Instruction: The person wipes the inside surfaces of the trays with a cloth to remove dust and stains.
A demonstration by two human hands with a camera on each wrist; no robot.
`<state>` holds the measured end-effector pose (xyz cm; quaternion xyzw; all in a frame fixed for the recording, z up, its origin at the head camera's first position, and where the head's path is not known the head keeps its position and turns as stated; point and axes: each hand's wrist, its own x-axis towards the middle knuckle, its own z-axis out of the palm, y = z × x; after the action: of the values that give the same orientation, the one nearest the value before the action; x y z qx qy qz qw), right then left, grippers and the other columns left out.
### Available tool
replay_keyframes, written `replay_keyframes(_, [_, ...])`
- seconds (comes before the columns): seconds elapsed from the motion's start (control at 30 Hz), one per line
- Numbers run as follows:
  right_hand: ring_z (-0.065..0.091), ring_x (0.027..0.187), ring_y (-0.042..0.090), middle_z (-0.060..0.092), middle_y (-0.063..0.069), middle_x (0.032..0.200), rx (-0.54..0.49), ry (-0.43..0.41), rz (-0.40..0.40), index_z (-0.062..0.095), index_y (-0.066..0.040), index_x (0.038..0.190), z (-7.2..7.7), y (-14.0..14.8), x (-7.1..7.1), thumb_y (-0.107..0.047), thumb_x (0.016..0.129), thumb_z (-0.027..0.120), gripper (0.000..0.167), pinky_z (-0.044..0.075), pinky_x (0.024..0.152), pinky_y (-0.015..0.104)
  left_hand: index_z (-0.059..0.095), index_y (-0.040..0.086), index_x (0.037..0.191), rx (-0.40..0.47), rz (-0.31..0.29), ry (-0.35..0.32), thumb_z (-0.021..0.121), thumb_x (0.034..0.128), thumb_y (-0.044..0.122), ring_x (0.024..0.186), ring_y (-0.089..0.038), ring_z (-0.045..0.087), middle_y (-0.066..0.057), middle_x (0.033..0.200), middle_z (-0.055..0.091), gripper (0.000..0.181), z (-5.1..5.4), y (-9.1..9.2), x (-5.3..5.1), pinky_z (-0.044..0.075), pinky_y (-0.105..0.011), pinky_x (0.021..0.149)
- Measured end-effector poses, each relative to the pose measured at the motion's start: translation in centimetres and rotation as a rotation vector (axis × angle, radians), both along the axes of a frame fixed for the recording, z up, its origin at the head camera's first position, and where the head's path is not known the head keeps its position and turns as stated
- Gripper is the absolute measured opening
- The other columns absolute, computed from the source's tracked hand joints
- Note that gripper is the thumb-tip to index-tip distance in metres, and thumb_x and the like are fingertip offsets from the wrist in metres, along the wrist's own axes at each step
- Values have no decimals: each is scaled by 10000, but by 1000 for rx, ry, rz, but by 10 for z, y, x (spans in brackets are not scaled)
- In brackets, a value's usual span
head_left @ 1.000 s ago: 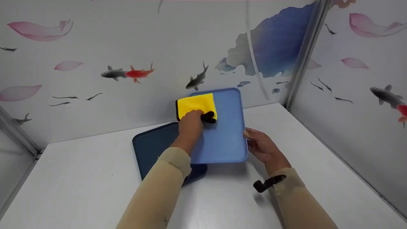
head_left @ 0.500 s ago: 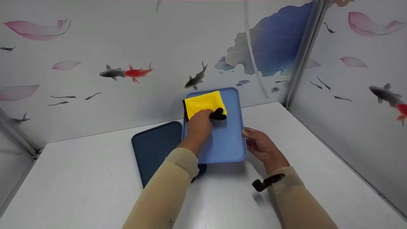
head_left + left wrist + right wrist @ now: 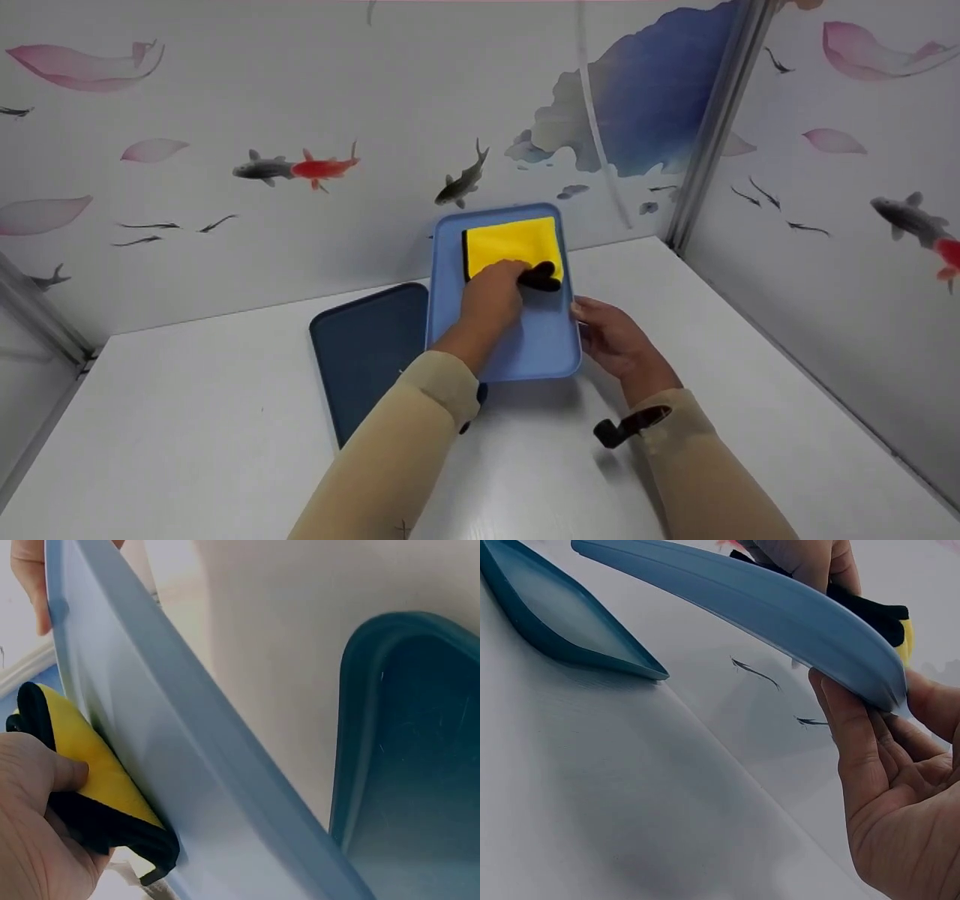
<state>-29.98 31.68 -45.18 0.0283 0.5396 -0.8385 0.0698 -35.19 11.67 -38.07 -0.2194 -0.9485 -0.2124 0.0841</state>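
My right hand [image 3: 619, 341] grips the right edge of a light blue tray [image 3: 536, 341], thumb on the rim and fingers beneath, as the right wrist view shows. Raised off the table, the tray tilts with its inner face toward me. My left hand [image 3: 491, 300] holds a folded yellow cloth [image 3: 514, 244] with black edging against the upper part of that face. In the left wrist view the thumb presses on the yellow cloth [image 3: 97, 765], and its black border lies by the palm. The fingertips in the cloth are partly hidden.
A dark teal tray [image 3: 367, 352] lies on the white table [image 3: 187, 420], left of and partly behind the blue tray and left arm. A patterned wall [image 3: 300, 90] rises behind the table, with another panel [image 3: 840, 180] at the right. A black strap [image 3: 634, 427] circles the right wrist.
My left hand and the yellow cloth have moved right across the light blue tray, from its left edge to near its right edge. The right hand and tray stay almost in place.
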Motion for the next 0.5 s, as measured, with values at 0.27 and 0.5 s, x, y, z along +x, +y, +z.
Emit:
replay_keyframes(0.27, [683,909,127,768,-25,1031,-23,-29,-18,797,-192,1059,1,-2,0,-116,1061,579,231,596,809,218,705,207,1347,-40,-46,10,520,1072,85,1256,-169,658,30,1332,719,353,-3,2,6,499,-354,1129])
replay_keyframes(0.5, [640,914,126,748,-43,1043,-10,-41,-22,809,-206,1039,2,0,0,-134,1052,599,222,571,791,207,687,210,1376,-79,-59,3,537,1069,86,1261,-156,654,40,1346,713,364,-6,3,13,486,-335,1144])
